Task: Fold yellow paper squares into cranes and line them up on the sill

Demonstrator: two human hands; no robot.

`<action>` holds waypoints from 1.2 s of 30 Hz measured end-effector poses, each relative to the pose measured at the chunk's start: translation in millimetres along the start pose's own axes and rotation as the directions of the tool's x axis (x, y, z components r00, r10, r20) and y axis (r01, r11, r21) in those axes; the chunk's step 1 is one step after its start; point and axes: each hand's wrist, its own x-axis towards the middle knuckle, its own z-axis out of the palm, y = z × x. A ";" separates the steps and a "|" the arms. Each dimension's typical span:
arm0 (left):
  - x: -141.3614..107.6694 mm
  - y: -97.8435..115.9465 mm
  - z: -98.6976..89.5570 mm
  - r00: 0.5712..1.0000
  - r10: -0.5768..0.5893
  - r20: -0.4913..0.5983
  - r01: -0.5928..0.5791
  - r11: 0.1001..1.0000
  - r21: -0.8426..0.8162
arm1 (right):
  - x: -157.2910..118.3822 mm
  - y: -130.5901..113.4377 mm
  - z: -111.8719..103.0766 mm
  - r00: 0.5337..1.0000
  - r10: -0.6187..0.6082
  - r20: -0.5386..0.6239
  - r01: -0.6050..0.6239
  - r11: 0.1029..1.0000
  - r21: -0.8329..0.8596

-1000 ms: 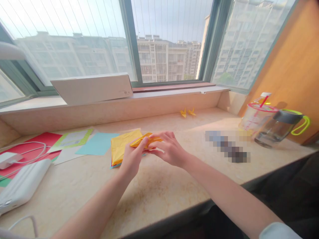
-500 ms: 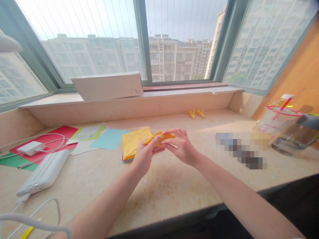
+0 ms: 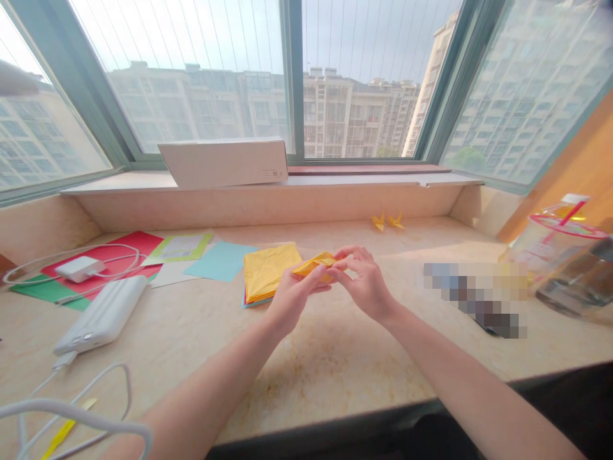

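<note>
A folded piece of yellow paper [image 3: 313, 262] is held above the counter between both hands. My left hand [image 3: 299, 294] grips its near left side, thumb on top and fingers underneath. At its right end, my right hand [image 3: 361, 278] pinches the paper between thumb and fingers. Part of the folded paper is hidden behind the fingers. Just left of my left hand lies a stack of yellow paper sheets [image 3: 268, 271], with blue and red edges showing beneath. Two small yellow folded paper birds [image 3: 387, 222] stand at the back of the counter.
Coloured sheets, among them a light blue one [image 3: 223, 260], lie at left. A white power bank [image 3: 103, 314] and charger [image 3: 80, 269] trail cables. A white box [image 3: 225, 163] rests on the sill. At right are a plastic cup [image 3: 555, 243] and a blurred-out object [image 3: 472, 299].
The view has shifted, so the whole scene sits a little further right. Both hands keep hold of the folded yellow paper, with the right fingers slightly more bent at its right end.
</note>
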 end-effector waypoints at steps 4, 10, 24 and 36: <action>1.8 -0.3 -0.7 0.997 0.032 0.068 -0.036 0.998 0.054 | 1.0 1.7 0.7 0.999 0.030 -0.025 -0.029 0.999 0.034; 3.5 -5.6 0.5 0.998 0.043 0.052 -0.043 0.999 0.010 | 1.8 -0.4 -0.5 0.995 0.033 -0.091 -0.024 0.996 0.090; 3.2 -9.9 0.2 1.000 0.018 -0.001 -0.018 0.996 -0.082 | 0.2 3.5 -3.7 0.994 -0.110 -0.028 0.109 0.993 -0.055; 2.7 -6.9 3.5 0.998 0.056 -0.002 -0.056 0.998 -0.012 | -0.2 3.9 -3.1 0.994 -0.112 -0.011 0.110 0.991 -0.081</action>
